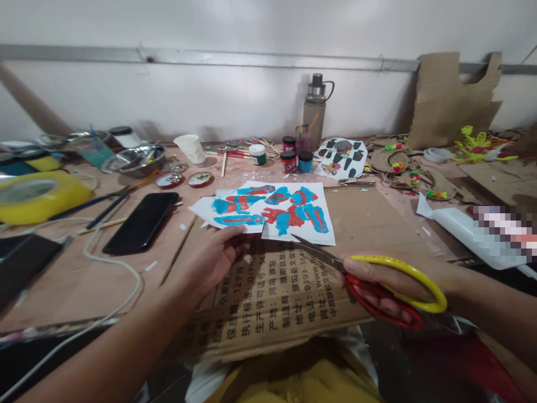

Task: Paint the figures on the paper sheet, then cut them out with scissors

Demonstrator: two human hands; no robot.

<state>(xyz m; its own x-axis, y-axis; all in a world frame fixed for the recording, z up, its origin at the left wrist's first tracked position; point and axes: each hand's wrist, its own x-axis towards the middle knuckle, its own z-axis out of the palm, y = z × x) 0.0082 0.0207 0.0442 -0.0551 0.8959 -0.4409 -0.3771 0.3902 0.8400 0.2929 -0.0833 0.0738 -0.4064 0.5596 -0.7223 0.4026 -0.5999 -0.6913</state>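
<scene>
My left hand [226, 254] pinches the lower edge of a white sheet of paper [329, 232] painted with blue and red shapes. A cut runs up into the sheet from its lower edge, near my left fingers. In my right hand [373, 280] is a pair of scissors [323, 254] with one yellow and one red handle. The blades point left toward the sheet, close to its lower edge and apart from the cut. Beneath both hands lies a flattened cardboard piece [361, 218] with printed black characters.
A black phone [141, 223] and a yellow tape roll [46, 196] lie to the left. Behind the sheet stand a paper cup [190, 149], paint jars [288, 162] and a bottle [314, 112]. Another painted sheet [323, 168] rests behind. A white cable [113, 263] crosses the left side.
</scene>
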